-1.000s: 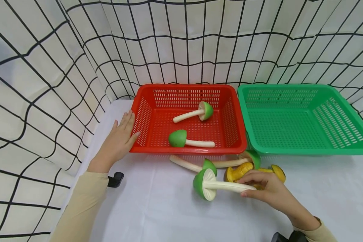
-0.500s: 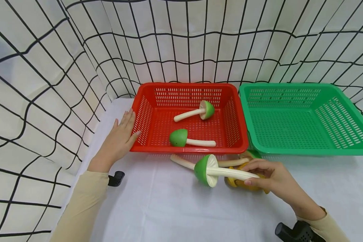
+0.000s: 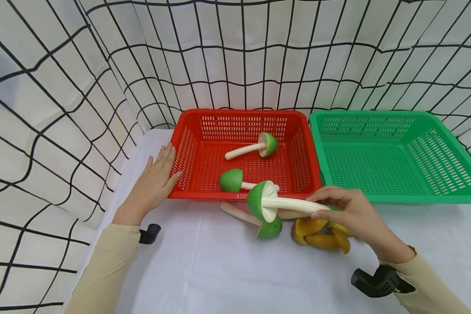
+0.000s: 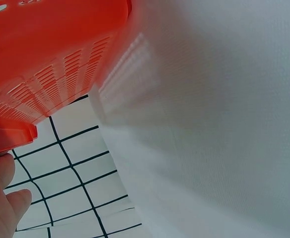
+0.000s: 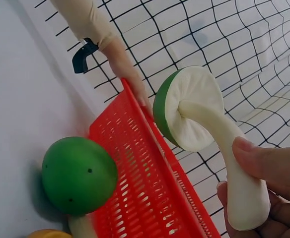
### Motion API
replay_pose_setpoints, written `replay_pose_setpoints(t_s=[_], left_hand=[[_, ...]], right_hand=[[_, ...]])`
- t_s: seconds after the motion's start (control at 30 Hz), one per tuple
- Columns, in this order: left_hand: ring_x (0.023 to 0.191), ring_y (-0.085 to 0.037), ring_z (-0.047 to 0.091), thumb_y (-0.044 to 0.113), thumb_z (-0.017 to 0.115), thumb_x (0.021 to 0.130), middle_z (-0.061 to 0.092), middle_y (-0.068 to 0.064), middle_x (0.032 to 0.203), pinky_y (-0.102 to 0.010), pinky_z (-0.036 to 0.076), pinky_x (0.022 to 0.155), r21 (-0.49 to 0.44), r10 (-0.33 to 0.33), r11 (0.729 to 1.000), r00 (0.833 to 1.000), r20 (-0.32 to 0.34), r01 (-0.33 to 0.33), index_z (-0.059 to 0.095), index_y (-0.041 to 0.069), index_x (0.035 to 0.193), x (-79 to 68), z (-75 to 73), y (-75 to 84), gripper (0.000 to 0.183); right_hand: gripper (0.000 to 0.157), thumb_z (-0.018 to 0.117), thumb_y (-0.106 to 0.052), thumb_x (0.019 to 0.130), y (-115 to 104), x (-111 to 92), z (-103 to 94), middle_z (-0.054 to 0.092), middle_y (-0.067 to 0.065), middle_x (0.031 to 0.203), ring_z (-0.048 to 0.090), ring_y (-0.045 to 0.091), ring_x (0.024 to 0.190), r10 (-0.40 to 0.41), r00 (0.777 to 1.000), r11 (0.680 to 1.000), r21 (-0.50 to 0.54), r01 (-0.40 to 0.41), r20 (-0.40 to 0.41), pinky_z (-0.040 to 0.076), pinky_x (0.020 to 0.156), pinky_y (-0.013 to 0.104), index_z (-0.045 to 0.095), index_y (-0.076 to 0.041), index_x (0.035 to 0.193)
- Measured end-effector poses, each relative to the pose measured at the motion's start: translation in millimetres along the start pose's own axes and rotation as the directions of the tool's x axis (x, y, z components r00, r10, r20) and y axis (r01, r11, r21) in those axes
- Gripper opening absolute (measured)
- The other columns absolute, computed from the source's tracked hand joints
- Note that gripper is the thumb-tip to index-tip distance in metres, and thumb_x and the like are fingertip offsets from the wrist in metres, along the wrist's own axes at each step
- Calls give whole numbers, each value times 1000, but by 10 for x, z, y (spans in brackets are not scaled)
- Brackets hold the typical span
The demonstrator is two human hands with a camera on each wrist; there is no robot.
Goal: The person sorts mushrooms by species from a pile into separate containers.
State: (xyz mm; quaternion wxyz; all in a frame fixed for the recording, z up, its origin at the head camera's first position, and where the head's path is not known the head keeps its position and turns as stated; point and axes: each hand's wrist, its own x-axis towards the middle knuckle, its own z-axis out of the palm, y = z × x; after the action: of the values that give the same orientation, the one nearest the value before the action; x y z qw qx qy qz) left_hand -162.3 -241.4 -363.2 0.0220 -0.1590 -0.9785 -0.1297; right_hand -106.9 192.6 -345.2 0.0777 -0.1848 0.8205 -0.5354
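Observation:
My right hand [image 3: 347, 216] pinches the white stem of a green-capped toy mushroom [image 3: 294, 204] near its end. In the head view that mushroom overlaps the front rim of the red basket [image 3: 243, 196]; the right wrist view shows it raised above the rim, cap toward the basket. My left hand [image 3: 151, 183] lies with straight fingers on the red basket's left rim. Inside the basket are two more green-capped mushrooms, one farther back [image 3: 267, 145] and one near the front [image 3: 231, 180], partly covered by the held one.
In front of the red basket lie a green-capped mushroom [image 3: 270, 227], another mostly hidden, and several yellow mushrooms [image 3: 323, 240]. A green basket [image 3: 400, 199] stands at the right. Black-gridded white cloth [image 3: 259, 61] rises behind the baskets and at the left.
My right hand has lifted the mushroom away from the pile, up toward the red basket's front rim. My left hand has stayed on the basket.

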Motion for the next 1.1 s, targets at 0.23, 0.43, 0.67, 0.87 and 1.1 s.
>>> replay_pose_setpoints(t_s=[0.23,0.43,0.67,0.87,1.1], left_hand=[[143,-34,2,32,37,101,4,-20,156,-55,3,112,-10,-8,1000,1000,4,8,7,-6,148,-3,13,-3,68],[143,-33,2,33,36,101,4,-19,156,-55,3,112,-14,-5,1000,1000,-2,5,7,-6,148,-8,11,-6,67],[143,-35,4,34,36,101,6,-21,156,-57,5,111,-15,6,1000,1000,-9,-6,9,-7,148,-16,7,-5,67],[143,-36,4,32,37,101,6,-21,156,-56,4,112,-22,3,1000,1000,-4,-3,9,-7,148,-21,-6,-4,67],[143,-34,2,33,36,101,5,-19,156,-57,5,111,-13,-5,1000,1000,-1,5,8,-6,148,-20,7,-11,67]], right_hand=[[22,75,-23,81,-98,273,23,65,3,103,60,22,91,57,998,998,12,-57,-6,51,76,30,72,-15,102],[24,74,-23,83,-123,492,66,65,4,103,60,23,88,56,998,998,15,-56,-21,54,73,29,71,-11,104],[24,73,-14,83,-122,709,75,65,9,100,60,23,82,22,999,999,26,-22,-28,55,69,30,70,-5,105],[25,72,-11,83,-157,912,48,66,10,98,62,22,83,13,999,999,53,-11,-32,55,72,28,69,-1,106],[26,71,-7,84,-203,1212,25,67,10,96,62,18,80,0,1000,995,100,3,-31,53,69,25,67,5,107]])
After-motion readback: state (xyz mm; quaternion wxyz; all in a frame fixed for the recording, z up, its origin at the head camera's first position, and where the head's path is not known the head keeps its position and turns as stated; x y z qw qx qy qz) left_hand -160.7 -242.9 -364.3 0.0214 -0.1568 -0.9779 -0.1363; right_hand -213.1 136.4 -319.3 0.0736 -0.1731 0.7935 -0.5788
